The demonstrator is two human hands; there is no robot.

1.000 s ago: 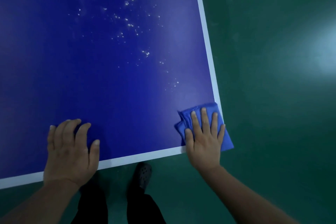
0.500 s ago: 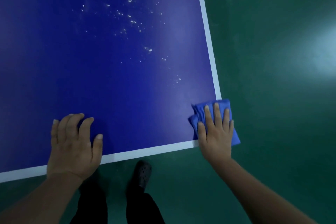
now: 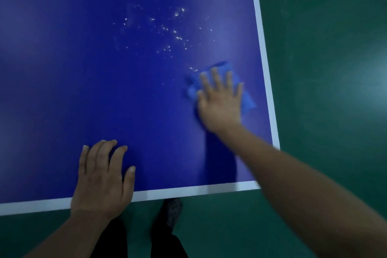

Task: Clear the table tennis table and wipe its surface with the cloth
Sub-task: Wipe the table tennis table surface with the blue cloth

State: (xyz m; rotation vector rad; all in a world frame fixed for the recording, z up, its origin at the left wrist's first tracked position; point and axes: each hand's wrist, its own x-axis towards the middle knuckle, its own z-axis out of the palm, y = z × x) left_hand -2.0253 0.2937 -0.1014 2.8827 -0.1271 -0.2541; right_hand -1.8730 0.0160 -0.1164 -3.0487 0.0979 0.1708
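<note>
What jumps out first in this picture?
The deep blue table tennis table with white edge lines fills the view. Pale specks are scattered across its middle. The right hand presses a folded blue cloth flat near the right edge, while the left hand rests on the near edge.

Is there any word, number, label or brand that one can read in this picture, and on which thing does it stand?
None: no readable text anywhere in the picture.
The table tennis table shows only its white border line and white specks, no print.
The cloth under the right hand is plain blue and blurred.
The dark shoe on the green floor bears no legible mark.
</note>
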